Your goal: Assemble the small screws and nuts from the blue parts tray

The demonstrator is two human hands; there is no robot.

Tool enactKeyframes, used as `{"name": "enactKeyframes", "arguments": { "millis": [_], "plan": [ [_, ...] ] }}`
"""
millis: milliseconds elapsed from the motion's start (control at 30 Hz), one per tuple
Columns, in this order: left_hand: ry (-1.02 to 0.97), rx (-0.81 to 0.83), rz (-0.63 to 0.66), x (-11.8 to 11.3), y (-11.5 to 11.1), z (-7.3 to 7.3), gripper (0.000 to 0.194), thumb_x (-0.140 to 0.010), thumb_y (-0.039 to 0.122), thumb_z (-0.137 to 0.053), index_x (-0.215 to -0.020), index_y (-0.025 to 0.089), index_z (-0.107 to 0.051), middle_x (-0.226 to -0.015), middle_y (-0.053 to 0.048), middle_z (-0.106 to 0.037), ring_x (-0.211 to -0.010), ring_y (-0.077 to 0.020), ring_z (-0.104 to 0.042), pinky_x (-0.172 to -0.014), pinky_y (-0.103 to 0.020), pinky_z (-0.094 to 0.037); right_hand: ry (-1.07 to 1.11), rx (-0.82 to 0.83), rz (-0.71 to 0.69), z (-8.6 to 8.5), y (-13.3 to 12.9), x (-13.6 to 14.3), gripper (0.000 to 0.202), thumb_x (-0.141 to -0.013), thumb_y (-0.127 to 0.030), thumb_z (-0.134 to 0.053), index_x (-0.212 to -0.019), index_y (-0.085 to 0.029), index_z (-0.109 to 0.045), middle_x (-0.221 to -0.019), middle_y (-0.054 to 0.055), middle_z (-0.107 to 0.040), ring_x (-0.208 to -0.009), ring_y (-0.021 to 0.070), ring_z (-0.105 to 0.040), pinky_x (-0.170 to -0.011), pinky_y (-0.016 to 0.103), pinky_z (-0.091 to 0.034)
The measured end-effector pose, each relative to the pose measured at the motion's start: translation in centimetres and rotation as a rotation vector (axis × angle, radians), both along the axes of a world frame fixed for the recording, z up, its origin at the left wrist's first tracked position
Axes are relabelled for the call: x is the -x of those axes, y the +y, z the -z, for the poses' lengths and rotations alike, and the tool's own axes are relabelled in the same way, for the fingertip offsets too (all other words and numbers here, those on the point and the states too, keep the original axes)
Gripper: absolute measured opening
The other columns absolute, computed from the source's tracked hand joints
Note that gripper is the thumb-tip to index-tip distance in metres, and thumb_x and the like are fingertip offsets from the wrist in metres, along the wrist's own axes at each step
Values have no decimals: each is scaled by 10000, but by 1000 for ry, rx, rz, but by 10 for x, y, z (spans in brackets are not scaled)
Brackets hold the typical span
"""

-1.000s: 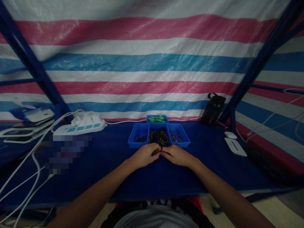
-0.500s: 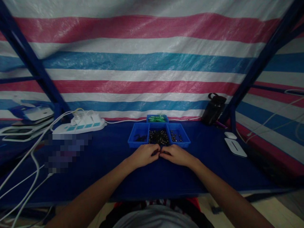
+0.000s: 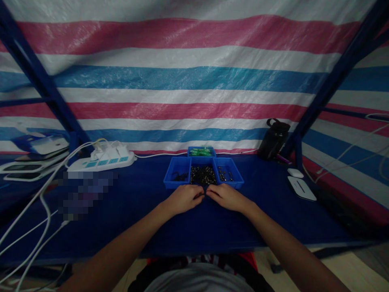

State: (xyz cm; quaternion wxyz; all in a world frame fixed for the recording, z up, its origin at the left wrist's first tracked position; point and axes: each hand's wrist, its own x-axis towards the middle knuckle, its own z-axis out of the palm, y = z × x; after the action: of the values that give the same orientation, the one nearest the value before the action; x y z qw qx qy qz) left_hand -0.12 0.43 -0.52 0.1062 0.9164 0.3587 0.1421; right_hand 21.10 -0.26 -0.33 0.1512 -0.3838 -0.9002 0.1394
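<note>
My left hand (image 3: 186, 198) is closed in a pinch just in front of the blue bins, and what its fingertips hold is too small to make out. Facing it across a narrow gap, my right hand (image 3: 226, 196) has its fingers pressed together; anything between them is hidden. Beyond the hands, the middle bin holds many small dark and brassy parts (image 3: 203, 175). Black pieces (image 3: 180, 177) lie in the left bin, and a few metallic pieces (image 3: 225, 175) in the right bin. Green items (image 3: 201, 151) fill a smaller bin behind.
A white power strip (image 3: 105, 163) with plugs and cables lies at the left, near stacked devices (image 3: 27, 168). At the back right stands a black bottle (image 3: 273, 140). A white flat box (image 3: 301, 188) and a small white case (image 3: 295, 173) lie at the right on the blue table (image 3: 200, 235).
The fingertips of my two hands have moved slightly apart, leaving a small gap. The bins have not moved.
</note>
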Motion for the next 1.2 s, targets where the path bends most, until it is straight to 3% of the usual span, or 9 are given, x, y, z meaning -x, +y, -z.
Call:
{"name": "enactKeyframes", "arguments": {
  "millis": [167,467,700,900,1200],
  "plan": [
    [-38,-21,-2,-1,-2,-2,120,-912,249,-505,-937,205,-614,-840,-2,-647,-745,-146,-601,-642,-217,-391,-8,26,-39,4,2,0,181,-945,-278,-480,-937,-176,-628,-813,28,-686,-711,146,-626,-638,228,-377],
    [-66,-9,131,-2,-6,-8,136,-927,244,-490,-947,201,-617,-902,-7,-644,-822,-138,-608,-717,-204,-418,-5,47,-94,10,2,2,215,-935,-321,-506,-913,-167,-655,-805,35,-692,-697,150,-628,-627,226,-376],
    [32,-10,-6,0,-2,-6,145,-915,258,-489,-852,185,-598,-766,-6,-637,-676,-140,-596,-583,-209,-369,65,43,10,2,1,-1,155,-903,-297,-545,-861,-172,-626,-681,-5,-640,-610,121,-581,-562,210,-339],
    [103,-28,18,-1,-4,-5,163,-926,252,-462,-875,193,-605,-792,-18,-654,-721,-159,-620,-598,-214,-385,180,159,-20,4,-1,0,117,-870,-286,-581,-893,-173,-599,-623,-34,-600,-548,100,-549,-523,188,-347],
    [97,-13,34,-2,-3,-4,152,-921,252,-482,-863,188,-607,-766,-16,-652,-701,-165,-622,-580,-217,-370,168,144,-4,-2,-5,2,173,-898,-338,-544,-924,-180,-608,-661,-16,-622,-587,117,-573,-547,206,-363]
  ]
}}
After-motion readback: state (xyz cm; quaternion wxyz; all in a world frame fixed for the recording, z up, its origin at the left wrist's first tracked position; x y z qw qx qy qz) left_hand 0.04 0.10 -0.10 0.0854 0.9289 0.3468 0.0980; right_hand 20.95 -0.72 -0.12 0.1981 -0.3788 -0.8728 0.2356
